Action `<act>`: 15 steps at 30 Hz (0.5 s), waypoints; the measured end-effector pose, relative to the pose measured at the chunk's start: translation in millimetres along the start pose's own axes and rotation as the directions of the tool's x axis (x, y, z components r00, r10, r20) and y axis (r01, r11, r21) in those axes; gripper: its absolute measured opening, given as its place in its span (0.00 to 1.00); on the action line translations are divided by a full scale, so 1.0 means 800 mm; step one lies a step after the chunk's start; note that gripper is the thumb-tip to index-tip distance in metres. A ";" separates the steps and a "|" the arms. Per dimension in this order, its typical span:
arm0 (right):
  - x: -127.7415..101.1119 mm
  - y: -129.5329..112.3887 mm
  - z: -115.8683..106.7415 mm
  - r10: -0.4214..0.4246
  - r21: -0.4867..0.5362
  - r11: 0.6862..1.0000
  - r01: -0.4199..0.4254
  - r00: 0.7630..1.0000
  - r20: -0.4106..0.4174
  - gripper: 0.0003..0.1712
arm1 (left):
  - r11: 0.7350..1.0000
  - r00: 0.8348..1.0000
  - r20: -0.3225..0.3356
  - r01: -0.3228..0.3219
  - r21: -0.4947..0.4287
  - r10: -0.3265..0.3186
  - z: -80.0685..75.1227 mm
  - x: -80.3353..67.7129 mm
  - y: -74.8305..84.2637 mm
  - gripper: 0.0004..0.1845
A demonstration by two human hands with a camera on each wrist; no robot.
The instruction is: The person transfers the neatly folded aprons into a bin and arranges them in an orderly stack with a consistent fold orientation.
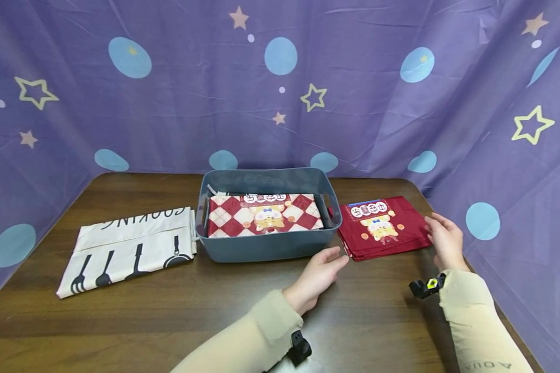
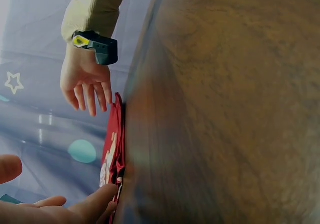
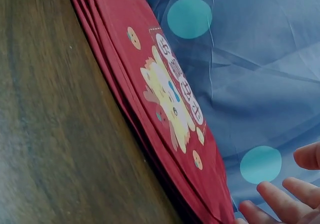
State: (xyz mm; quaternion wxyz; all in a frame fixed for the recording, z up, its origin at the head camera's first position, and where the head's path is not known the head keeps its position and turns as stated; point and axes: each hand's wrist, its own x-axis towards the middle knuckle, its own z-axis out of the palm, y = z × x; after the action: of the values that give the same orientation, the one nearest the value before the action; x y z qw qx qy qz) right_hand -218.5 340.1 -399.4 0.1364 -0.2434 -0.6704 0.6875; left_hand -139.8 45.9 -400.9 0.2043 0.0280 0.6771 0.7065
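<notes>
A folded dark red cloth (image 1: 385,228) with a cartoon animal print lies flat at the right of the table. My right hand (image 1: 445,239) is beside its right edge, fingers relaxed and holding nothing; in the right wrist view those fingers (image 3: 285,201) come close to the cloth's edge, and contact cannot be told. Near the cloth's front left corner, my left hand (image 1: 316,277) has its fingers extended and grips nothing. The left wrist view shows the red cloth (image 2: 114,144) edge-on between both hands, its layers stacked.
A blue-grey plastic basket (image 1: 266,249) stands mid-table, holding a folded red-and-white diamond-patterned cloth (image 1: 224,215) with other fabric behind it. To its left lies a folded white cloth (image 1: 130,248) printed with black utensils. A purple curtain (image 1: 354,129) hangs behind the wooden table (image 1: 168,321).
</notes>
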 end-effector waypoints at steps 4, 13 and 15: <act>0.004 -0.001 -0.004 0.014 -0.025 1.000 -0.014 1.000 0.009 0.09 | 0.999 1.000 -0.005 0.019 -0.026 -0.019 0.003 0.007 0.000 0.33; 0.012 0.007 -0.006 0.007 -0.059 0.998 -0.007 1.000 0.001 0.06 | 1.000 0.997 -0.076 0.007 -0.028 -0.009 0.009 0.022 -0.008 0.33; 0.015 0.009 -0.006 -0.003 -0.084 0.996 0.002 1.000 -0.008 0.08 | 1.000 0.997 -0.079 0.001 -0.016 -0.002 0.010 0.024 -0.009 0.33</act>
State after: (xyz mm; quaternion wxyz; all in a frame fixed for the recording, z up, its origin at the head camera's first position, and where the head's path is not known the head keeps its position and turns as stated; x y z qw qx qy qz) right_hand -225.2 350.2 -407.9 0.1295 -0.2510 -0.6984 0.6576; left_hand -152.7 59.9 -411.4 0.1782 -0.0021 0.6789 0.7123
